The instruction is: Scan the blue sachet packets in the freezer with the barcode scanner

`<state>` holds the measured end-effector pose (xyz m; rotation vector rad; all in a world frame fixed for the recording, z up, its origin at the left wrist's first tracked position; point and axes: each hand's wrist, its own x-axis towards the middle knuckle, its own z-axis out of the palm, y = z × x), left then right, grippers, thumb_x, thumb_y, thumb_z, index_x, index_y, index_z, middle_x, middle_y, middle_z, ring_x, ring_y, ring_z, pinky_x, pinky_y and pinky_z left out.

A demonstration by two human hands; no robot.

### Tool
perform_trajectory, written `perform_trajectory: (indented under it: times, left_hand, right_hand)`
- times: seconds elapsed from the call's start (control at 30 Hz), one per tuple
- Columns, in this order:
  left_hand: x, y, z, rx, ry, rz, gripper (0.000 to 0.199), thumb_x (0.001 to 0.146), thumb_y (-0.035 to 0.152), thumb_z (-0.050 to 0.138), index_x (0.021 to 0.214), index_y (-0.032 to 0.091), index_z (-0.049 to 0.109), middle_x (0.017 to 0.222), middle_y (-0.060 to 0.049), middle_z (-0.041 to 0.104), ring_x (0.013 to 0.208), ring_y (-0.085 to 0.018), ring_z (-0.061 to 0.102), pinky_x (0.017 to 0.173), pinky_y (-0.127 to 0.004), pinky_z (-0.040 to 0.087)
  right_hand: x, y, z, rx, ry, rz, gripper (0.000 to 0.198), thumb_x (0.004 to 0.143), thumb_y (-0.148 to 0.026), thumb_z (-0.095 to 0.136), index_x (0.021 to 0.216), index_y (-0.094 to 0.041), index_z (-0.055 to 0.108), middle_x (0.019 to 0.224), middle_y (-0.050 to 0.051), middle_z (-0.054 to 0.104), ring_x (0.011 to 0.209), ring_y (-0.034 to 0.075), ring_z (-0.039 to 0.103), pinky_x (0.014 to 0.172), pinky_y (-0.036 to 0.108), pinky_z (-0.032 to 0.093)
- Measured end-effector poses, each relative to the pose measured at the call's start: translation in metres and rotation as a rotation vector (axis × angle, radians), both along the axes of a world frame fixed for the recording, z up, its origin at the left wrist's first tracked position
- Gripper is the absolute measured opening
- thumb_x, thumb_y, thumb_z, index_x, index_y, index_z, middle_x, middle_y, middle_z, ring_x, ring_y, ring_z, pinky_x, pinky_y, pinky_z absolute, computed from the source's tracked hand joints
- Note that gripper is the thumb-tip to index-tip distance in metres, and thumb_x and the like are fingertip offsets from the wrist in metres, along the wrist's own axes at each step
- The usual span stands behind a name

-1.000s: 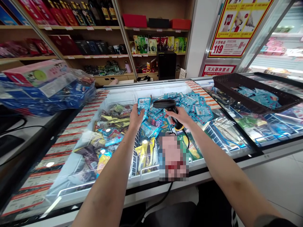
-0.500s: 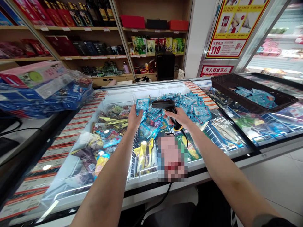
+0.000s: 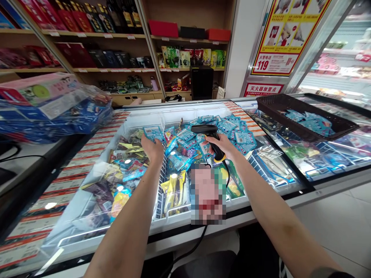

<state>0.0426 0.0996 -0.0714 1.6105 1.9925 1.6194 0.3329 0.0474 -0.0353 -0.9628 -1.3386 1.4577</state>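
Over the glass top of a chest freezer, my left hand (image 3: 153, 150) is closed on a small blue packet (image 3: 153, 133) with a white label. My right hand (image 3: 224, 147) grips the handle of a black barcode scanner (image 3: 206, 129), whose head points left. Another blue packet (image 3: 202, 139) shows by the right fingers; whether they touch it I cannot tell. Beyond and to the right of the scanner lies a heap of similar blue packets (image 3: 243, 137) on the glass. The scanner's cord hangs below its handle.
A dark brown basket (image 3: 275, 125) holding blue packets stands on the freezer at right. Plastic-wrapped boxes (image 3: 58, 112) sit at left. A pixelated pinkish object (image 3: 207, 193) lies near the front edge. Shelves with bottles and boxes stand behind.
My left hand has moved left with the blue packet, away from the scanner. The right hand still grips the scanner in nearly the same place.
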Motion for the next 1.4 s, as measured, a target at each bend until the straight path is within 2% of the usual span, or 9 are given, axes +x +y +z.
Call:
perform_trajectory:
  times: [0.1, 0.33, 0.47, 0.6, 0.73, 1.0, 1.17, 1.27, 1.4]
  left_hand:
    - [0.005, 0.002, 0.001, -0.058, 0.060, 0.109, 0.065, 0.076, 0.013, 0.048, 0.137, -0.002, 0.034, 0.134, -0.026, 0.045, 0.131, -0.035, 0.039, 0.112, -0.049, 0.028]
    - [0.011, -0.001, 0.000, -0.070, 0.091, 0.147, 0.064, 0.071, 0.014, 0.053, 0.133, 0.005, 0.042, 0.132, -0.024, 0.042, 0.124, -0.038, 0.043, 0.105, -0.055, 0.034]
    - [0.018, -0.011, 0.007, -0.056, 0.257, 0.199, 0.059, 0.076, 0.018, 0.051, 0.135, 0.011, 0.043, 0.146, -0.021, 0.031, 0.136, -0.037, 0.029, 0.111, -0.056, 0.024]
    - [0.030, -0.021, 0.015, -0.105, 0.485, 0.079, 0.046, 0.089, 0.031, 0.040, 0.131, 0.015, 0.049, 0.135, -0.016, 0.050, 0.129, -0.032, 0.042, 0.115, -0.055, 0.015]
    - [0.045, -0.023, 0.016, -0.148, 0.622, -0.070, 0.049, 0.092, 0.045, 0.034, 0.128, 0.018, 0.054, 0.125, -0.014, 0.059, 0.122, -0.030, 0.050, 0.116, -0.055, 0.009]
    - [0.066, -0.018, 0.009, -0.233, 0.702, -0.159, 0.062, 0.092, 0.057, 0.030, 0.136, 0.019, 0.047, 0.131, -0.016, 0.057, 0.126, -0.032, 0.048, 0.114, -0.057, 0.011]
    - [0.064, -0.017, 0.007, -0.232, 0.709, -0.257, 0.061, 0.092, 0.055, 0.033, 0.143, 0.022, 0.039, 0.133, -0.015, 0.055, 0.128, -0.032, 0.046, 0.113, -0.061, 0.006]
    - [0.062, -0.017, 0.008, -0.255, 0.674, -0.288, 0.064, 0.091, 0.053, 0.038, 0.147, 0.023, 0.032, 0.139, -0.015, 0.050, 0.136, -0.033, 0.036, 0.113, -0.063, 0.005]
    - [0.059, -0.016, 0.008, -0.271, 0.649, -0.349, 0.056, 0.091, 0.049, 0.040, 0.143, 0.029, 0.038, 0.138, -0.011, 0.052, 0.138, -0.031, 0.034, 0.111, -0.065, -0.003]
  right_hand:
    - [0.003, 0.001, -0.003, -0.042, 0.015, 0.004, 0.038, 0.075, -0.050, 0.070, 0.093, -0.017, 0.062, 0.098, 0.011, 0.072, 0.053, 0.014, 0.063, 0.047, 0.027, 0.053]
    - [0.007, 0.004, -0.006, -0.077, 0.004, 0.048, 0.037, 0.076, -0.049, 0.070, 0.092, -0.018, 0.059, 0.098, 0.011, 0.072, 0.055, 0.013, 0.064, 0.048, 0.027, 0.056]
    - [0.008, 0.006, -0.008, -0.073, -0.001, 0.063, 0.037, 0.077, -0.048, 0.070, 0.094, -0.018, 0.059, 0.098, 0.011, 0.071, 0.055, 0.014, 0.065, 0.048, 0.027, 0.056]
    - [0.007, 0.008, -0.010, -0.077, -0.007, 0.056, 0.036, 0.078, -0.048, 0.069, 0.094, -0.017, 0.059, 0.098, 0.011, 0.071, 0.053, 0.014, 0.064, 0.047, 0.027, 0.056]
    - [0.007, 0.007, -0.010, -0.072, 0.005, 0.051, 0.036, 0.078, -0.047, 0.070, 0.095, -0.017, 0.059, 0.097, 0.011, 0.071, 0.053, 0.014, 0.064, 0.046, 0.027, 0.055]
    - [0.006, 0.006, -0.009, -0.071, 0.005, 0.045, 0.032, 0.079, -0.044, 0.068, 0.093, -0.017, 0.059, 0.094, 0.010, 0.072, 0.051, 0.012, 0.063, 0.044, 0.025, 0.054]
    - [0.006, 0.008, -0.010, -0.062, 0.011, 0.051, 0.032, 0.080, -0.042, 0.068, 0.095, -0.016, 0.059, 0.096, 0.012, 0.072, 0.052, 0.013, 0.065, 0.044, 0.025, 0.054]
    - [0.006, 0.008, -0.010, -0.059, 0.007, 0.056, 0.032, 0.081, -0.042, 0.068, 0.096, -0.015, 0.058, 0.097, 0.013, 0.072, 0.053, 0.014, 0.066, 0.045, 0.026, 0.054]
    - [0.006, 0.007, -0.010, -0.051, 0.007, 0.055, 0.032, 0.081, -0.042, 0.068, 0.095, -0.016, 0.059, 0.097, 0.012, 0.072, 0.053, 0.014, 0.065, 0.044, 0.026, 0.054]
